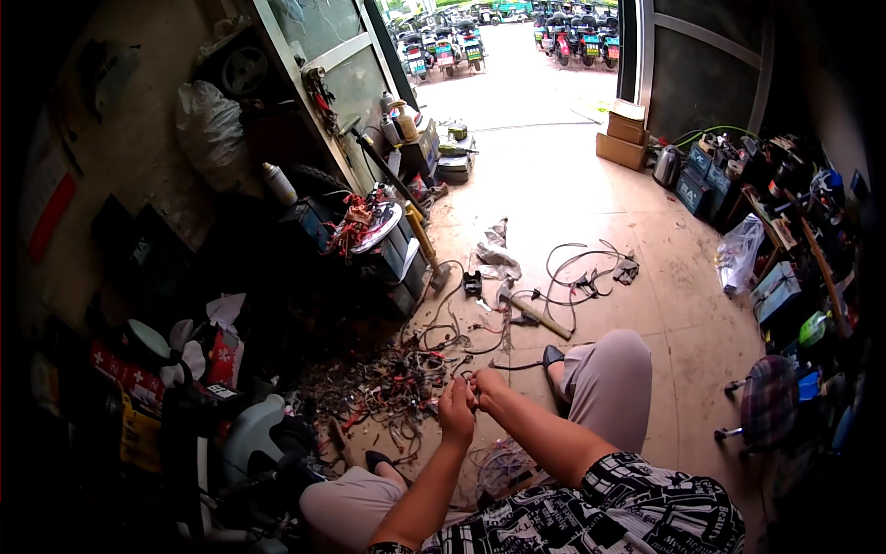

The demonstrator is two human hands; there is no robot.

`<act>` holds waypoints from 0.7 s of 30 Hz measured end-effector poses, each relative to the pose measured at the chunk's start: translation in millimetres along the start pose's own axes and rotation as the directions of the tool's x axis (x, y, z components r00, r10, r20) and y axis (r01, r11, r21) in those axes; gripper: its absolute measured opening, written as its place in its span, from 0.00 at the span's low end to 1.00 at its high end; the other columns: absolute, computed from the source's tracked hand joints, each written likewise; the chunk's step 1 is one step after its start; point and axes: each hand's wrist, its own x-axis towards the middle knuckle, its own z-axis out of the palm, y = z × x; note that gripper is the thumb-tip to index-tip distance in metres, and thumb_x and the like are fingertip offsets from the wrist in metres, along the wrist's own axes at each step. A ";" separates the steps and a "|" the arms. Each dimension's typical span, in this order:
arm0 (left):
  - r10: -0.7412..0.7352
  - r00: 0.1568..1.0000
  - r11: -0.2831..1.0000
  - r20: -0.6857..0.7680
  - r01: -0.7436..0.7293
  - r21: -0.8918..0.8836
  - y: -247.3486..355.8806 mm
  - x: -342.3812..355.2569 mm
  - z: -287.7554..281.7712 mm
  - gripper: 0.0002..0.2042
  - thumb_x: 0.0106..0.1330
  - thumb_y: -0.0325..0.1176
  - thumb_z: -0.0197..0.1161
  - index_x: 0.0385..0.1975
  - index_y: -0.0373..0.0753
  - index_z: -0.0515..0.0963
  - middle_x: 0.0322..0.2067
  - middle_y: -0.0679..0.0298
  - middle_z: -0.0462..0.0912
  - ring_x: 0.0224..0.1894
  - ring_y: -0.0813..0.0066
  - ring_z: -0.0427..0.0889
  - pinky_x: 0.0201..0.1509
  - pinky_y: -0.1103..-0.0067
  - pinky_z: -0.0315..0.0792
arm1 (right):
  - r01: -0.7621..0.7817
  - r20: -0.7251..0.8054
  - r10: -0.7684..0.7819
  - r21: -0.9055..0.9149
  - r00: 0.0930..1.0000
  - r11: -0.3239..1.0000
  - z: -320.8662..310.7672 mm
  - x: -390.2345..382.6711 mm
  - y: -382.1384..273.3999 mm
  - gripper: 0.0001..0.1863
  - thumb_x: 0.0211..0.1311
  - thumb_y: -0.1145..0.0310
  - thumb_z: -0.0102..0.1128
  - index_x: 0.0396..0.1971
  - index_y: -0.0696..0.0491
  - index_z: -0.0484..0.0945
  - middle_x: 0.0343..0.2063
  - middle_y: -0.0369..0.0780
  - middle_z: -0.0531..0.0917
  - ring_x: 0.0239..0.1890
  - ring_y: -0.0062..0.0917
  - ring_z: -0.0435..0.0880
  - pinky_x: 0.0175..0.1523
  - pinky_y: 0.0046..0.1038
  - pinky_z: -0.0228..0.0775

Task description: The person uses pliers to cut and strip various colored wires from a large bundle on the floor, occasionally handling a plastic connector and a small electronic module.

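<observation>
My left hand [456, 409] and my right hand [488, 388] meet in front of my knees, fingers closed together. Whatever they pinch is small and mostly covered by the fingers. A black cable [519, 367] shows just beyond my right hand; whether it reaches into the fingers is unclear. Beside my left hand spreads a heap of cut wires and scraps [369, 392], black and red. Farther out, a hammer [540, 312] with a wooden handle lies on the floor.
A loose coil of black cable [591, 277] lies past the hammer, beside a crumpled grey rag [496, 249]. Batteries [697, 189] and a kettle [666, 166] line the right. A wheeled stool [768, 397] stands near right. Another hammer [421, 235] leans at a battery stack.
</observation>
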 end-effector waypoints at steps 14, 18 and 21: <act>0.021 1.000 0.934 0.009 -0.023 0.357 88.5 -10.0 43.2 0.19 0.73 0.40 0.45 0.18 0.42 0.60 0.14 0.72 0.59 0.18 0.84 0.58 0.24 0.84 0.57 | 0.203 -0.458 -0.578 -0.638 0.675 0.743 76.9 -59.2 -126.7 0.18 0.53 0.65 0.52 0.36 0.64 0.79 0.41 0.53 0.81 0.44 0.43 0.81 0.47 0.37 0.74; -0.112 0.989 0.927 0.092 0.071 0.369 132.7 -55.2 45.3 0.17 0.73 0.38 0.44 0.20 0.38 0.62 0.18 0.71 0.62 0.22 0.83 0.60 0.30 0.83 0.60 | 0.329 -0.509 -0.790 -0.723 0.342 0.608 38.5 -52.9 -201.6 0.17 0.53 0.68 0.47 0.34 0.65 0.79 0.37 0.58 0.80 0.43 0.50 0.80 0.47 0.41 0.73; -0.129 0.969 0.979 0.209 0.091 0.182 184.7 -82.3 29.1 0.16 0.74 0.32 0.39 0.20 0.36 0.60 0.18 0.68 0.61 0.23 0.78 0.59 0.37 0.76 0.63 | 0.371 -0.428 -0.872 -0.789 0.239 0.489 33.9 -86.0 -256.1 0.16 0.51 0.70 0.47 0.32 0.65 0.80 0.34 0.58 0.81 0.40 0.49 0.81 0.46 0.42 0.73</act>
